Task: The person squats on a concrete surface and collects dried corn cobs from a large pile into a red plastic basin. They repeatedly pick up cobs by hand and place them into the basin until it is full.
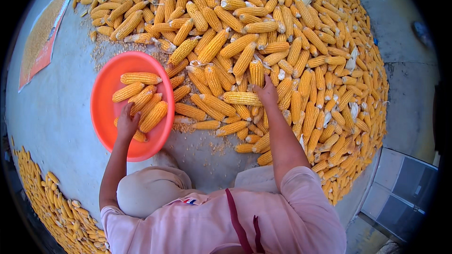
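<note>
A red plastic basin (102,120) stands in front of me on the left, with several husked corn cobs (140,78) lying in it. My left hand (128,121) is inside the basin, its fingers at the cobs there; whether it grips one is hard to tell. To the right, my right hand (265,91) reaches into a large heap of corn cobs (307,88). Its fingers are around the lower end of an upright corn cob (256,73), and another corn cob (242,98) lies against the hand on its left side.
Loose kernels (212,146) are scattered on the concrete floor (74,106) near my knees. A printed sheet (42,54) covered with kernels lies at the far left. A second pile of cobs (67,215) is at the lower left. Grey and white panels (395,187) stand at the lower right.
</note>
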Tool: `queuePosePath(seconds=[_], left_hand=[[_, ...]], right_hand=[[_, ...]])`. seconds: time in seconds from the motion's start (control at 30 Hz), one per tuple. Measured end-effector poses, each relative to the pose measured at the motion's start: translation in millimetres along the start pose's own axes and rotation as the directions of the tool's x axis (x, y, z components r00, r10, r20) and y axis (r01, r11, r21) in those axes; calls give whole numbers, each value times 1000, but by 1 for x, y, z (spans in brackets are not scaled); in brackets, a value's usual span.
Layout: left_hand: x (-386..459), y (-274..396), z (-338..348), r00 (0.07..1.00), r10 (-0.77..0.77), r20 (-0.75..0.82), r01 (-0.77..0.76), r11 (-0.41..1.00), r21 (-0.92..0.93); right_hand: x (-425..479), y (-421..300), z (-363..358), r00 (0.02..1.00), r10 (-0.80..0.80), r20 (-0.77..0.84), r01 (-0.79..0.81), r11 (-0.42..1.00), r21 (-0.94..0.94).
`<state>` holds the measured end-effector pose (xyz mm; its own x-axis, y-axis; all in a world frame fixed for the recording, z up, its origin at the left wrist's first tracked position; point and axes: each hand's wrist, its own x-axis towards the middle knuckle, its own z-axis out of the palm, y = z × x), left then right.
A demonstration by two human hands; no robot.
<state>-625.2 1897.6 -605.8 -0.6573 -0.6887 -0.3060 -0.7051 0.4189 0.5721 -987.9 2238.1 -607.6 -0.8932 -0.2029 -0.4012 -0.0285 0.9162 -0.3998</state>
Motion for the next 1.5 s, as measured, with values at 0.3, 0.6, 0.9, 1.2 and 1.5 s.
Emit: queuePosePath(seconds=[0.3, 0.6, 0.9, 1.2, 1.5], left_hand=[[-6, -32, 5, 1000, 11, 16, -14, 975, 224], [-6, -35, 6, 1000, -18, 8, 17, 990, 141], [19, -17, -12, 985, -172, 16, 167, 925, -341], [0, 111, -39, 870, 191, 455, 302, 522, -797], [2, 80, -36, 946, -29, 324, 315, 332, -889]], right_hand=[[0, -5, 10, 998, -52, -29, 46, 984, -175], [-18, -72, 1, 982, -189, -18, 136, 633, 762], [-72, -136, -2, 692, -553, 465, -506, 87, 858], [-136, -159, 40, 313, -569, 761, -719, 381, 581], [-148, -154, 62, 299, -524, 797, -473, 644, 601]])
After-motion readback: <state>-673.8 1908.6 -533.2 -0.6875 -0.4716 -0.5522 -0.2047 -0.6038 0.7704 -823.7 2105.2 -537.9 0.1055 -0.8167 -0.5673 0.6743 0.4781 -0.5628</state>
